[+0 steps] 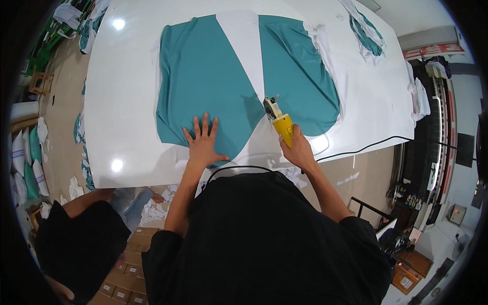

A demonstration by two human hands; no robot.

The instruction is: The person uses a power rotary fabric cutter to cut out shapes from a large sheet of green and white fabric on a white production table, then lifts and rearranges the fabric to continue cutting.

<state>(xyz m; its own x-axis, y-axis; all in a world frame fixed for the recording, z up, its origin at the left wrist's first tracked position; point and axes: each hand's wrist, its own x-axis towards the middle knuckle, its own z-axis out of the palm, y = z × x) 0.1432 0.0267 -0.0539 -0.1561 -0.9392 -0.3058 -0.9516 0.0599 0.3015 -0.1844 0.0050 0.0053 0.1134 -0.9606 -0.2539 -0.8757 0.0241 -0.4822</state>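
My left hand [204, 146] lies flat with fingers spread on the near edge of a large teal piece of fabric [206, 76]. My right hand [299, 151] is wrapped round the yellow body of an electric fabric cutter [283, 128]. The cutter's head rests at the point where the left teal piece meets a second teal piece [300, 86] on the right. Between the two, a white wedge [245, 43] widens toward the far side. White fabric shows along the outer side of the right piece, which is rippled. The blade's contact with the cloth is too small to tell.
The white table [124, 91] carries a heap of teal and white scraps [367, 35] at its far right. A black cord [363, 149] crosses its near right edge. At lower left stands another person in black [81, 249], near cardboard boxes [134, 259] and floor scraps.
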